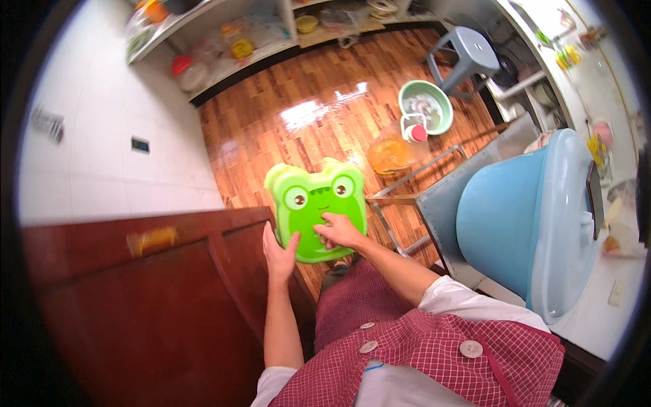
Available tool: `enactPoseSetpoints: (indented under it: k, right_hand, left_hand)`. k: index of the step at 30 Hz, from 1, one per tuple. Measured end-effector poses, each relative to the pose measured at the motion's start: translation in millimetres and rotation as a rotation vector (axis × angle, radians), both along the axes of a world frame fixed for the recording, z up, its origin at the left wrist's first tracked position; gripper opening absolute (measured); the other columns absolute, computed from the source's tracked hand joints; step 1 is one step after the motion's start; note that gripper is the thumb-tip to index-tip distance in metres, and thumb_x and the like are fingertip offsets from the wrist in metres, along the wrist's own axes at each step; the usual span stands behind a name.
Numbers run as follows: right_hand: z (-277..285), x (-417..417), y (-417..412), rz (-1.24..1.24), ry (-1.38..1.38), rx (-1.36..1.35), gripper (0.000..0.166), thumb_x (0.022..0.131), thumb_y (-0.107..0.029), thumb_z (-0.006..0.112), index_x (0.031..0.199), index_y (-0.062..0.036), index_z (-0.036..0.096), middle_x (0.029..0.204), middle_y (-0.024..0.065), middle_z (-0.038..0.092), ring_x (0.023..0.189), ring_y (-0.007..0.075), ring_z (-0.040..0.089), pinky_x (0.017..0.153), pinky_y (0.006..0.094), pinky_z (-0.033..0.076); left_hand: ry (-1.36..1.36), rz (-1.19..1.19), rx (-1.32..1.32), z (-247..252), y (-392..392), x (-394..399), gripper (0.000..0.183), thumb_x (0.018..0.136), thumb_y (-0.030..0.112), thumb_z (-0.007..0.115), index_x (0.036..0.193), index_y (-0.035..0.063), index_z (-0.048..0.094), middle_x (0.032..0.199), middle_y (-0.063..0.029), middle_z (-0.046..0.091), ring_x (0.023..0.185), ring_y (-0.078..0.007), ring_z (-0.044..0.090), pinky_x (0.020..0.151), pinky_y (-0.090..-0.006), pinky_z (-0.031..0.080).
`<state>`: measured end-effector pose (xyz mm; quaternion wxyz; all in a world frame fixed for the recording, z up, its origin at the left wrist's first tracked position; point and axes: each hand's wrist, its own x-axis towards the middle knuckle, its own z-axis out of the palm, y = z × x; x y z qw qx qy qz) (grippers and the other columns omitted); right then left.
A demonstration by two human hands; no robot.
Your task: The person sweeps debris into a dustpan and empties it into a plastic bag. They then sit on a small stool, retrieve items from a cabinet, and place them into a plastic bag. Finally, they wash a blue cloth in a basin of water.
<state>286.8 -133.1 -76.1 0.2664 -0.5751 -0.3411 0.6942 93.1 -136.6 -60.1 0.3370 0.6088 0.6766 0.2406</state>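
Observation:
A green plastic stool with a frog face [318,224] is in front of me, above the wood-patterned floor. My left hand [279,252] lies along its left edge, thumb over the top and the fingers at the side; whether it grips cannot be told. Over the middle of the frog face is my right hand [338,232], its index finger extended and the other fingers curled. Whether that hand touches the surface is unclear. Part of a shoe [339,265] shows just below the stool's near edge.
A dark red wooden door [152,305] stands close on the left. To the right, a large blue lidded bucket [501,219] rests on a metal-framed table [442,188]. Beyond are a jug of orange liquid [394,152], a green basin [447,109], a grey stool [470,48] and low shelves [264,51].

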Motion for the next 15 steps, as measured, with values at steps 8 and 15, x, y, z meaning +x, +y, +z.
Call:
enactPoseSetpoints:
  k: [8, 15]
  right_hand:
    - [14, 29, 93, 0.009, -0.054, 0.119, 0.028, 0.082, -0.025, 0.059, 0.089, 0.0022, 0.055, 0.062, 0.0098, 0.061, 0.045, 0.0161, 0.059, 0.044, 0.0309, 0.048]
    - [-2, 121, 94, -0.125, -0.878, 0.268, 0.029, 0.08, -0.02, 0.054, 0.104, -0.0052, 0.059, 0.09, 0.02, 0.064, 0.081, 0.0295, 0.063, 0.07, 0.0396, 0.05]
  left_hand:
    - [-0.585, 0.121, -0.414, 8, 150, 21, 0.071, 0.077, 0.007, 0.07, 0.133, -0.0058, 0.029, 0.107, -0.0123, 0.057, 0.095, -0.0179, 0.057, 0.082, -0.0292, 0.047]
    - [-0.459, 0.051, -0.258, -14, 210, 43, 0.067, 0.074, 0.006, 0.073, 0.127, -0.0061, 0.034, 0.11, -0.014, 0.055, 0.095, -0.0211, 0.057, 0.082, -0.0303, 0.047]
